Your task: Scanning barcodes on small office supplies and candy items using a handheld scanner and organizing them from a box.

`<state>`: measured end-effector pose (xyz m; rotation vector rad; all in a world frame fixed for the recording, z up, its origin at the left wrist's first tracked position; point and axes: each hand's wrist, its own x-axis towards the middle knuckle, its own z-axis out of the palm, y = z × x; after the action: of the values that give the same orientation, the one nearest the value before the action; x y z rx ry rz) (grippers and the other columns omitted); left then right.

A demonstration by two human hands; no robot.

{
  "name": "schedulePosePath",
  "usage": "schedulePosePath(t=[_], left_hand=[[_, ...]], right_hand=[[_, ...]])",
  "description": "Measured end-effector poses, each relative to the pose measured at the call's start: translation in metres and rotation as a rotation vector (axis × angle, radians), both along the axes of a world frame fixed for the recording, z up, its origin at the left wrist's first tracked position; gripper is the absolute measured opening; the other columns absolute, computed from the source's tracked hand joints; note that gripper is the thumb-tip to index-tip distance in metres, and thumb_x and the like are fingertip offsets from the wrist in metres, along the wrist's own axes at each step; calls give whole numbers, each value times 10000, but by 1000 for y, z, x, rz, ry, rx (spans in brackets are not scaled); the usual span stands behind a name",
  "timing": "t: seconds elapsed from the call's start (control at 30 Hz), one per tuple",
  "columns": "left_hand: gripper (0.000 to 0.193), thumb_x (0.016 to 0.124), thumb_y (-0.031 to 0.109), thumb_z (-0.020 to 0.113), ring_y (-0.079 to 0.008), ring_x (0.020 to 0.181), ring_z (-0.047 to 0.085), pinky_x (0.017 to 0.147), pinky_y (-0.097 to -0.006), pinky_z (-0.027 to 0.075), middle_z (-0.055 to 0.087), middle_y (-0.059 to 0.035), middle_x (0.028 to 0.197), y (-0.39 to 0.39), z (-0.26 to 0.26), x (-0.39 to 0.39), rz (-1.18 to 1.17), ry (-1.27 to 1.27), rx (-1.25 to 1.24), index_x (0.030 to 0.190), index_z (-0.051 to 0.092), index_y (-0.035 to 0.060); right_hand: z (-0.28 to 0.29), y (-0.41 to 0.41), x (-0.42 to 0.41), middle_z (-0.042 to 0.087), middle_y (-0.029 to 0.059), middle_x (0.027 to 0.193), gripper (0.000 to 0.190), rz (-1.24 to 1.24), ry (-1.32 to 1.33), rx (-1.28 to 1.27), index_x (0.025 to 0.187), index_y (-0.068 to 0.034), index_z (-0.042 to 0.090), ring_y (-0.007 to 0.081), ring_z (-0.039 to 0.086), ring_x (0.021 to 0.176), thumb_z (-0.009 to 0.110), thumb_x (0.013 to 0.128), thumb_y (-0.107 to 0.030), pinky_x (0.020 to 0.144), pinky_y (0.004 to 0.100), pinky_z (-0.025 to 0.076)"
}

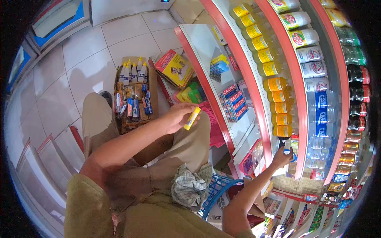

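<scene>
My left hand (182, 119) holds a small yellow tube (192, 118), which looks like a glue stick, above my left-out knee. Out to the right, my right hand (282, 157) reaches to a shelf, its fingers around a blue ring-shaped item (290, 155) whose kind I cannot tell. Before me on the floor stands an open cardboard box (153, 89). White bottles with yellow pointed caps (133, 73) stand at its far end, and small blue, white and orange boxes (133, 107) lie nearer. A checked cloth (190, 186) lies on my lap.
Shelves with red edges (262, 134) rise on the right, holding yellow-labelled bottles (269, 65), cans (311, 55) and Castol boxes (235, 104). A yellow-and-red carton (175, 67) leans at the lower shelf. A blue plastic basket (218, 190) stands beside me. Loose shelf panels (49, 166) are at left.
</scene>
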<state>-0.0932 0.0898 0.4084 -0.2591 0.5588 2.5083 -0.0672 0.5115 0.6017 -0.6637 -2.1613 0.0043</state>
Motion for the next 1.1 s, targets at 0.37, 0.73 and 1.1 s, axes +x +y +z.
schedulePosePath(t=[0.37, 0.73, 1.1], left_hand=[[176, 958, 221, 491, -158, 822, 610, 608, -296, 498, 635, -61, 1059, -12, 11, 0, -84, 38, 28, 1084, 556, 117], [179, 954, 231, 508, -142, 838, 594, 629, -290, 493, 621, -36, 1060, -8, 10, 2, -112, 50, -104, 1109, 514, 140], [192, 954, 175, 511, -152, 814, 607, 654, -295, 529, 606, -63, 1049, -3, 2, 4, -91, 87, -131, 1125, 506, 88]], right_hand=[[-2, 58, -34, 599, 255, 1109, 576, -156, -588, -61, 1221, -61, 520, 437, 554, 1051, 551, 702, -308, 913, 494, 418], [-63, -111, 83, 631, 122, 888, 348, 430, -262, -572, 1051, 47, 569, 178, 578, 782, 607, 747, -118, 710, 329, 473], [-78, -252, 94, 629, 173, 708, 458, 854, -697, -524, 1019, -15, 560, 316, 669, 662, 656, 601, -177, 624, 362, 510]])
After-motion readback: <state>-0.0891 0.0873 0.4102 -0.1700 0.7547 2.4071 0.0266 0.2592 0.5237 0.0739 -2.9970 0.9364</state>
